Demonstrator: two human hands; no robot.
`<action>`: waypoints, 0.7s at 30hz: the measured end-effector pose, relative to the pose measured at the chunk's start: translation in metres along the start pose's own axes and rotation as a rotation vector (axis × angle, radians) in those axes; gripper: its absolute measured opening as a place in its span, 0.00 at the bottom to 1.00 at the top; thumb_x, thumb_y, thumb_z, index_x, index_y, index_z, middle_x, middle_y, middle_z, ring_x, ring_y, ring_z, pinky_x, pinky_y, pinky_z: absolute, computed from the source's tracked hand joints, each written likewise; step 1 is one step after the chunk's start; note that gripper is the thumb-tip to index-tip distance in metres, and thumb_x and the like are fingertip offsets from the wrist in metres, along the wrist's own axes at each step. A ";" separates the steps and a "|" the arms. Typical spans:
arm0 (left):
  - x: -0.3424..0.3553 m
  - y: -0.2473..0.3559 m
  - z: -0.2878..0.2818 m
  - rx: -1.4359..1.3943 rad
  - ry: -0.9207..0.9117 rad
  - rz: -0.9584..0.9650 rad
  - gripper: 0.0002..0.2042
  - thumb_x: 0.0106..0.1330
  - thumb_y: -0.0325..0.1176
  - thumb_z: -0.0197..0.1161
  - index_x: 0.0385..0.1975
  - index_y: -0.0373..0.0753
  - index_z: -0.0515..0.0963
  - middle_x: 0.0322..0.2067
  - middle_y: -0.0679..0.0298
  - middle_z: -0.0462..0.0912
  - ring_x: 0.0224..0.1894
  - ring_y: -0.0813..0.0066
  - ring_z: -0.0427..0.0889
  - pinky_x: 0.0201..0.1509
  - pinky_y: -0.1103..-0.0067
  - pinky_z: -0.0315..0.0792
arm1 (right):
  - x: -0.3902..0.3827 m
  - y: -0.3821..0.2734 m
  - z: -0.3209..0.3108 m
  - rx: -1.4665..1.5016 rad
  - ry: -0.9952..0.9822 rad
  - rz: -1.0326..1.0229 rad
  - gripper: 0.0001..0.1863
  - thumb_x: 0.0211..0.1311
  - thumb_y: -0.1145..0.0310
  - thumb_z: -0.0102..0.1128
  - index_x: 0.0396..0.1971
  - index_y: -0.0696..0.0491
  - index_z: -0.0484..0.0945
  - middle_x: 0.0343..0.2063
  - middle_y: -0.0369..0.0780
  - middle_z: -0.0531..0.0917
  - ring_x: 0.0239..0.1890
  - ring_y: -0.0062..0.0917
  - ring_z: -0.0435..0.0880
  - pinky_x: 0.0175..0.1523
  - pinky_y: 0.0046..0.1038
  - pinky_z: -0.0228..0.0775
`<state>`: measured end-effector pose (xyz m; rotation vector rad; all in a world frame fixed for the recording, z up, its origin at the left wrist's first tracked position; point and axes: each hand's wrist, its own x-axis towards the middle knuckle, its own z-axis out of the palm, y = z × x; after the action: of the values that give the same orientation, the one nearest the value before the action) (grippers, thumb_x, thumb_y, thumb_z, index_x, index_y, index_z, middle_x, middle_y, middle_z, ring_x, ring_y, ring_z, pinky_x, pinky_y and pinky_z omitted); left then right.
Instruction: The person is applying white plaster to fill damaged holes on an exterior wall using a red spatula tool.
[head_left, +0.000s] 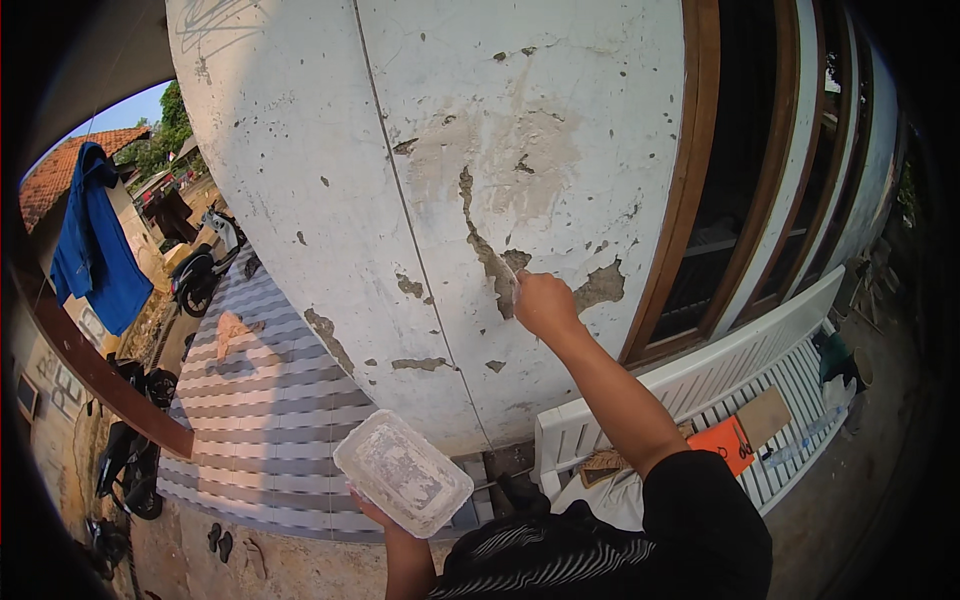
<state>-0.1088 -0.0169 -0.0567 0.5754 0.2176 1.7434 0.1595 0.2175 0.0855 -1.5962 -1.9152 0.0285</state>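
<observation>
My left hand (370, 508) grips a pale rectangular plastic tub (458, 482) from its left side and underneath. White paste is smeared over the tub's inner walls and floor. My right arm reaches up to the white wall (330, 110), where my right hand (545, 303) is closed beside a long crack (480, 248) with bare grey plaster. A thin pale edge shows at its fingertips against the wall, too small to name. Above the crack spreads a beige, roughly coated patch (545, 165). Another chipped grey spot (600, 285) lies just right of my right hand.
Brown-framed windows (690, 180) stand right of the patch. Below them a white slatted bench (800, 455) carries an orange sheet (722, 445) and a brown board (765, 420). Striped tiles (270, 420) cover the floor at left. Blue clothing (100, 245) hangs by a parked motorcycle (200, 270).
</observation>
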 end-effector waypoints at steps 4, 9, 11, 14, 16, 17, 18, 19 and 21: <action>0.001 -0.004 0.013 -0.119 0.049 -0.003 0.42 0.62 0.68 0.48 0.71 0.48 0.55 0.68 0.50 0.60 0.65 0.40 0.65 0.61 0.38 0.63 | 0.005 -0.006 0.005 -0.071 -0.046 -0.013 0.12 0.64 0.66 0.53 0.32 0.58 0.81 0.27 0.52 0.84 0.32 0.46 0.85 0.38 0.44 0.77; 0.004 -0.004 0.016 -0.191 0.059 0.030 0.42 0.62 0.67 0.49 0.71 0.46 0.55 0.67 0.48 0.61 0.65 0.39 0.65 0.60 0.39 0.65 | 0.005 -0.019 -0.016 -0.090 -0.046 -0.067 0.12 0.64 0.66 0.54 0.31 0.58 0.81 0.27 0.51 0.84 0.32 0.46 0.85 0.38 0.43 0.78; 0.005 -0.006 0.015 -0.136 -0.035 -0.048 0.42 0.62 0.67 0.50 0.71 0.46 0.54 0.68 0.48 0.60 0.65 0.39 0.65 0.60 0.40 0.66 | 0.012 -0.018 -0.019 -0.079 -0.016 -0.074 0.12 0.63 0.66 0.54 0.30 0.59 0.81 0.27 0.51 0.84 0.32 0.46 0.85 0.38 0.43 0.78; 0.004 -0.006 0.012 -0.115 0.086 0.007 0.42 0.62 0.67 0.50 0.71 0.46 0.54 0.68 0.48 0.60 0.65 0.39 0.65 0.60 0.41 0.66 | 0.026 -0.024 -0.024 -0.038 -0.029 -0.110 0.11 0.62 0.68 0.54 0.30 0.59 0.82 0.26 0.52 0.84 0.32 0.47 0.85 0.38 0.43 0.78; 0.005 -0.004 0.010 -0.122 0.064 0.022 0.42 0.62 0.67 0.49 0.71 0.46 0.54 0.68 0.48 0.59 0.65 0.38 0.65 0.61 0.41 0.66 | 0.021 -0.038 -0.041 -0.002 -0.002 -0.072 0.10 0.61 0.69 0.54 0.31 0.59 0.82 0.26 0.52 0.84 0.31 0.47 0.85 0.38 0.43 0.77; 0.007 -0.003 0.009 -0.128 0.043 0.031 0.42 0.62 0.67 0.49 0.71 0.47 0.54 0.68 0.48 0.59 0.65 0.38 0.65 0.61 0.40 0.65 | 0.029 -0.041 -0.038 -0.001 -0.002 -0.077 0.10 0.61 0.69 0.54 0.31 0.59 0.82 0.26 0.52 0.84 0.31 0.47 0.85 0.38 0.43 0.77; 0.006 -0.003 0.009 -0.128 0.045 0.027 0.42 0.62 0.67 0.49 0.71 0.47 0.54 0.68 0.48 0.59 0.65 0.38 0.65 0.61 0.40 0.65 | 0.036 -0.043 -0.037 0.025 0.043 -0.095 0.10 0.60 0.70 0.54 0.31 0.60 0.81 0.26 0.53 0.84 0.31 0.48 0.85 0.38 0.43 0.77; 0.007 -0.003 0.009 -0.156 0.051 0.001 0.42 0.62 0.67 0.48 0.71 0.46 0.54 0.68 0.49 0.59 0.65 0.38 0.66 0.61 0.40 0.65 | 0.039 -0.044 -0.036 0.050 0.088 -0.112 0.10 0.60 0.70 0.54 0.31 0.60 0.81 0.26 0.54 0.83 0.31 0.49 0.84 0.38 0.43 0.77; 0.008 -0.002 0.009 -0.183 0.056 -0.023 0.42 0.63 0.67 0.48 0.71 0.46 0.54 0.68 0.49 0.59 0.64 0.38 0.66 0.61 0.40 0.65 | 0.036 -0.049 -0.041 0.070 0.043 -0.104 0.10 0.59 0.70 0.54 0.31 0.61 0.81 0.27 0.54 0.83 0.31 0.49 0.84 0.39 0.44 0.77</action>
<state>-0.1041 -0.0102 -0.0480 0.3899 0.1018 1.7370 0.1341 0.2220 0.1539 -1.4388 -1.9399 0.0180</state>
